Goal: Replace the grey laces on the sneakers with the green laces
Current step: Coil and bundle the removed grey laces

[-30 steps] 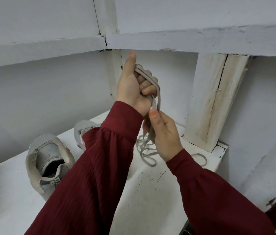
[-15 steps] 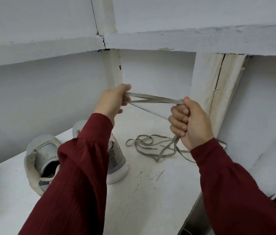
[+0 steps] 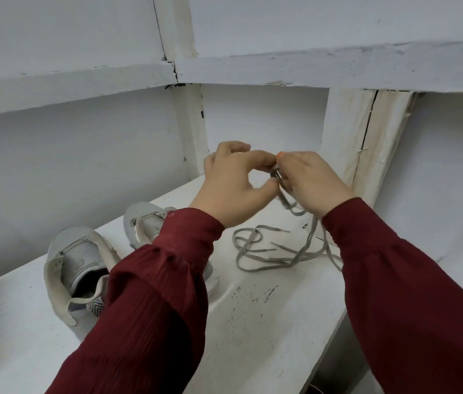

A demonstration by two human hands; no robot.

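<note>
L hand (image 3: 230,186) + R hand (image 3: 312,183) pinching grey lace (image 3: 311,237), prob. bunched; slack on shelf (image 3: 253,322) nr right edge.

head-worn view, looking forward and down, close over shelf (image 3: 253,322)

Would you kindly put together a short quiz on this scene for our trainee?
1. True or false: green laces are threaded through the sneakers.
2. Where does the slack of the grey laces lie? A) on the white shelf; B) inside a sneaker; C) over a sleeve.
3. Which pinches the grey laces: the left hand, the right hand, or both?
Key: 1 false; 2 A; 3 both.
</note>
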